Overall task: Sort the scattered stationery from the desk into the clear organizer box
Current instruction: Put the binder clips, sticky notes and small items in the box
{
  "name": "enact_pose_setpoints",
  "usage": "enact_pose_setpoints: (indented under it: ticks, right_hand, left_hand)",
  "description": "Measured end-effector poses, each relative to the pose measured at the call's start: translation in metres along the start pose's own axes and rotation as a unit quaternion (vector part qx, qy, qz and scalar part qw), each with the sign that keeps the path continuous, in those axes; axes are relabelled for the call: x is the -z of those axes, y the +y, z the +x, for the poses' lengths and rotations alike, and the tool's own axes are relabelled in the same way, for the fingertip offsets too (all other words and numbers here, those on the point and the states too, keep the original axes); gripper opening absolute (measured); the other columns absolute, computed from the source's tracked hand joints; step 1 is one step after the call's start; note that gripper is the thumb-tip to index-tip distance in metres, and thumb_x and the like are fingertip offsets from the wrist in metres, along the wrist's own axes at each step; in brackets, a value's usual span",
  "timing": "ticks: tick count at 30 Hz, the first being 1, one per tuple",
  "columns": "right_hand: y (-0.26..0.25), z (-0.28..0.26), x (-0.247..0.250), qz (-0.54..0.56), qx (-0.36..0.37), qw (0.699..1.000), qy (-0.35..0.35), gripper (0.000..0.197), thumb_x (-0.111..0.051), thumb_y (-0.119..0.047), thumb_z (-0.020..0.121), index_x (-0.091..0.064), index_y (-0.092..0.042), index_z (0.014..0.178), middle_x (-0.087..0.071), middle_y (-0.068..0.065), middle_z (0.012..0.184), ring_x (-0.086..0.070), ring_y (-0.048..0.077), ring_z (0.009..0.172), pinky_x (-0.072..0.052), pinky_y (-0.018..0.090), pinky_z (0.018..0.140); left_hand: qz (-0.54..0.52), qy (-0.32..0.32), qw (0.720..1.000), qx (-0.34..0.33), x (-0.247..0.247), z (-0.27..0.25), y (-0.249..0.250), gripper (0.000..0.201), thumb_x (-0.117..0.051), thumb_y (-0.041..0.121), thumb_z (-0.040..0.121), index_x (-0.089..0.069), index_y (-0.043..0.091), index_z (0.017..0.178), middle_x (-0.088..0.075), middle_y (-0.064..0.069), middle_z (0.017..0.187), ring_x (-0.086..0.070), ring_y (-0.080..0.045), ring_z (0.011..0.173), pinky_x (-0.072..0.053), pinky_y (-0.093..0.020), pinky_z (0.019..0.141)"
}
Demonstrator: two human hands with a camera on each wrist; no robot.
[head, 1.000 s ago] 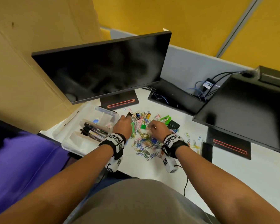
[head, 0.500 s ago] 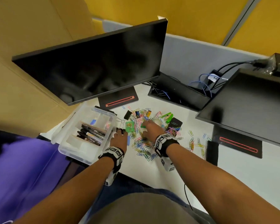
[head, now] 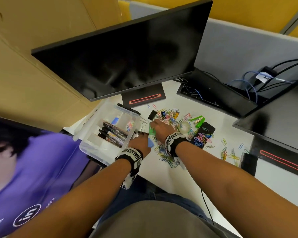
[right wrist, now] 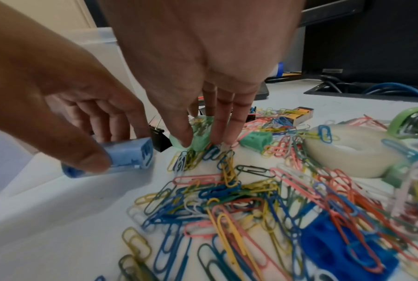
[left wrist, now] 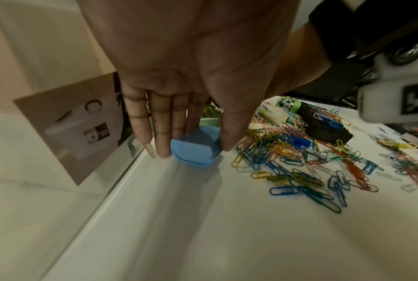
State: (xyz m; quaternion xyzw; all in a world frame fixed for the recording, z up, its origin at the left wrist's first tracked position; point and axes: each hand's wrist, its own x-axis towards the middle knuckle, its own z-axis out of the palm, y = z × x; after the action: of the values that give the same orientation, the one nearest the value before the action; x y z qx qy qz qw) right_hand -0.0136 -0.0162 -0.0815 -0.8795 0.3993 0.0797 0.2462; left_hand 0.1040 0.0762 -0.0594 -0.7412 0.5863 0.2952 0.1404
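Blue block (left wrist: 194, 150) pinched, green piece (right wrist: 198, 136) half-hidden under fingertips (right wrist: 223, 139)

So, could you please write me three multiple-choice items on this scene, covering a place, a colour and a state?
1. Where is the clear organizer box?
A. left of the paper clips
B. right of them
C. behind the monitor

2. What colour is the small block the left hand pinches?
A. red
B. blue
C. black

3. What is the right hand doing?
A. resting flat
B. pinching a pale green piece
C. gripping a marker

Key: 1 A, the head view shows it; 2 B, both wrist views; 3 B, thumb and fingers close on it.
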Motion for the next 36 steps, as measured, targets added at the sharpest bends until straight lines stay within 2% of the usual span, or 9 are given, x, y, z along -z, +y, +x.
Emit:
enact_pose_setpoints:
  ticks: [4,8,17,20,22,27,31,33,36]
  right_hand:
    - [-0.003,0.003,-0.005,-0.016,-0.013,1.0,0.02,0.047,-0.058,-0.001,0.084,-0.046,-0.01,0.127,-0.048,0.013,0.121,-0.058,0.033,0.102,-0.043,0.036,0.062]
    - [-0.002,0.003,-0.002,0.02,-0.035,0.999,-0.002,0.061,-0.065,-0.015,0.084,-0.039,-0.015,0.14,-0.045,0.013,0.131,-0.054,0.033,0.113,-0.051,0.04,0.077]
    - [0.016,-0.016,0.016,0.285,-0.082,0.955,0.024,0.048,-0.051,-0.041,0.087,-0.058,-0.024,0.131,-0.056,0.005,0.134,-0.054,0.022,0.118,-0.041,0.031,0.095]
    - [0.016,-0.026,0.028,0.357,-0.098,0.929,-0.002,0.035,-0.04,-0.039,0.092,-0.062,-0.017,0.106,-0.059,0.003,0.107,-0.049,0.018,0.097,-0.036,0.031,0.085]
    - [0.014,-0.029,0.033,0.402,-0.124,0.907,-0.007,0.024,-0.037,-0.037,0.094,-0.049,-0.02,0.081,-0.049,0.001,0.085,-0.045,0.019,0.087,-0.04,0.04,0.082]
    - [0.005,-0.034,0.046,0.528,-0.169,0.832,0.021,0.021,-0.045,-0.034,0.091,-0.051,-0.014,0.088,-0.057,0.016,0.09,-0.06,0.029,0.075,-0.056,0.043,0.072]
    - [-0.006,-0.029,0.049,0.555,-0.187,0.809,0.047,0.023,-0.062,-0.035,0.081,-0.051,-0.015,0.088,-0.055,0.015,0.09,-0.064,0.031,0.075,-0.058,0.057,0.077]
    - [-0.013,-0.023,0.051,0.55,-0.188,0.812,0.054,0.026,-0.065,-0.036,0.081,-0.05,-0.016,0.09,-0.052,0.013,0.097,-0.063,0.03,0.079,-0.06,0.052,0.075]
    - [-0.031,-0.017,0.064,0.54,-0.139,0.826,0.075,0.024,-0.06,-0.032,0.094,-0.055,-0.011,0.104,-0.057,0.011,0.1,-0.062,0.027,0.079,-0.056,0.028,0.057]
  left_hand:
    - [-0.036,-0.007,0.999,0.001,-0.003,-0.006,0.0,0.062,-0.051,0.047,0.09,-0.036,0.013,0.14,-0.055,-0.013,0.128,-0.058,-0.031,0.11,-0.05,-0.038,0.09]
    - [-0.065,-0.013,0.998,0.0,0.002,-0.016,0.005,0.05,-0.038,0.045,0.097,-0.035,0.02,0.14,-0.053,-0.017,0.129,-0.056,-0.035,0.113,-0.046,-0.038,0.093]
    - [-0.12,-0.018,0.993,-0.007,0.027,-0.03,0.012,0.047,-0.025,0.047,0.102,-0.048,0.01,0.119,-0.06,-0.019,0.114,-0.058,-0.034,0.101,-0.04,-0.036,0.078]
    - [-0.134,-0.029,0.99,-0.026,0.039,-0.034,0.014,0.049,-0.027,0.049,0.103,-0.05,0.008,0.118,-0.058,-0.014,0.114,-0.056,-0.03,0.102,-0.037,-0.033,0.078]
    - [-0.176,-0.025,0.983,-0.036,0.048,-0.035,0.013,0.047,-0.034,0.052,0.101,-0.052,0.011,0.116,-0.062,-0.013,0.108,-0.057,-0.028,0.096,-0.038,-0.033,0.075]
    - [-0.265,-0.031,0.961,-0.075,0.083,-0.04,0.004,0.031,-0.047,0.041,0.099,-0.056,0.015,0.114,-0.07,-0.011,0.098,-0.07,-0.027,0.083,-0.057,-0.037,0.08]
    - [-0.202,0.022,0.973,-0.106,0.112,-0.037,-0.008,0.026,-0.048,0.029,0.099,-0.057,0.011,0.115,-0.066,-0.011,0.105,-0.062,-0.023,0.088,-0.047,-0.029,0.074]
    - [-0.173,0.037,0.979,-0.101,0.124,-0.03,-0.02,0.025,-0.049,0.027,0.098,-0.057,0.008,0.113,-0.065,-0.013,0.105,-0.06,-0.025,0.089,-0.045,-0.032,0.074]
    - [-0.162,0.049,0.982,-0.089,0.141,-0.019,-0.047,0.026,-0.057,0.024,0.095,-0.054,0.013,0.119,-0.064,-0.012,0.108,-0.064,-0.027,0.09,-0.053,-0.036,0.079]
